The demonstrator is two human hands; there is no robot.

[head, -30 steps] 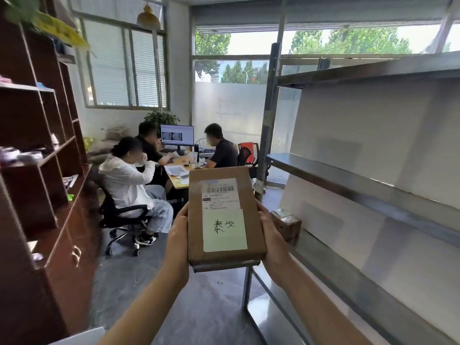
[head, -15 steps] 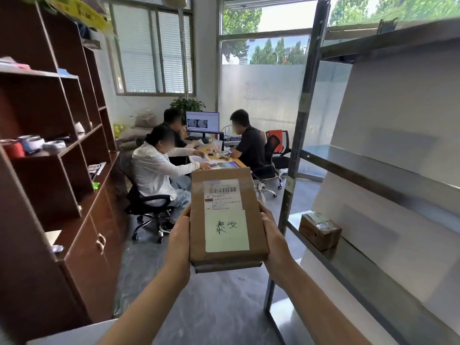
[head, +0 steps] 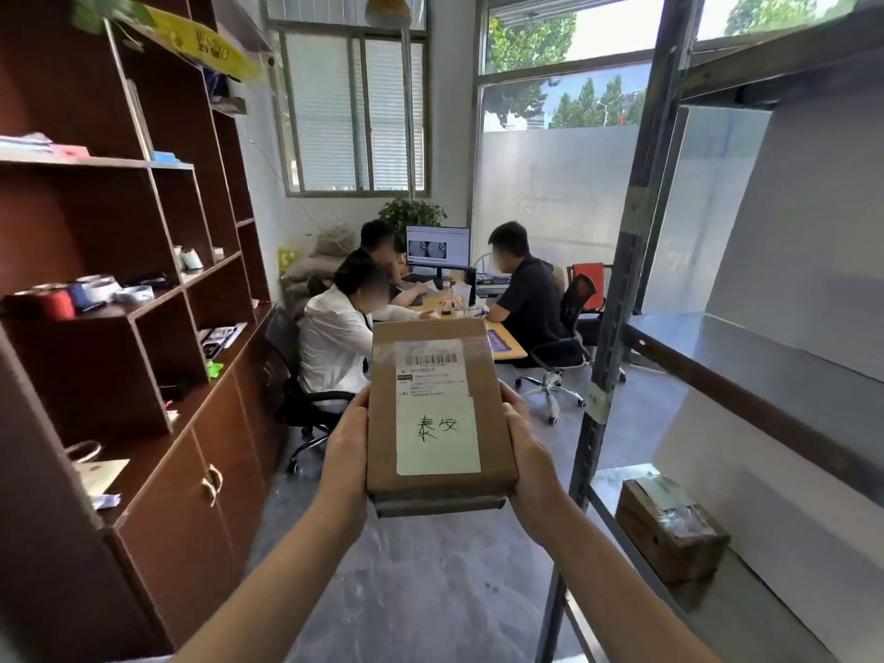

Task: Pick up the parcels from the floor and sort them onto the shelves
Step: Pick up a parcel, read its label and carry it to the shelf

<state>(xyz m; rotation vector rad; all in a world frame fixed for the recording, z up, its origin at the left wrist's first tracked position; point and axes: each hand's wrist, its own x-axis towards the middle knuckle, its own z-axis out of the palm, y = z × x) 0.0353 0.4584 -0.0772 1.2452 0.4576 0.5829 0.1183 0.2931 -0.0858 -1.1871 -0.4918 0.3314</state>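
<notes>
Both arms are out in front, and a flat brown parcel (head: 437, 413) is up at chest height, held lengthways between the two hands. The left hand (head: 348, 452) presses flat against its left edge, the right hand (head: 528, 459) against its right edge, each grip closed snug on the cardboard with the fingers tucked behind and out of sight. On the parcel's face there is a printed shipping label (head: 430, 370) with a barcode, and just below it a pale green note (head: 437, 435) with handwritten characters. Off to the right stands the metal shelving rack (head: 617, 299), its grey upright post just beside the right forearm. On the rack's lower shelf (head: 746, 610) a second small cardboard box (head: 669, 533), wrapped in clear tape, sits near the front edge, well apart from the held parcel. To the left runs a dark wooden cabinet (head: 158, 423) with odds and ends on its shelves. Farther back, three people sit round a worktop (head: 504, 349) with a monitor (head: 437, 246) on it, under the windows.
</notes>
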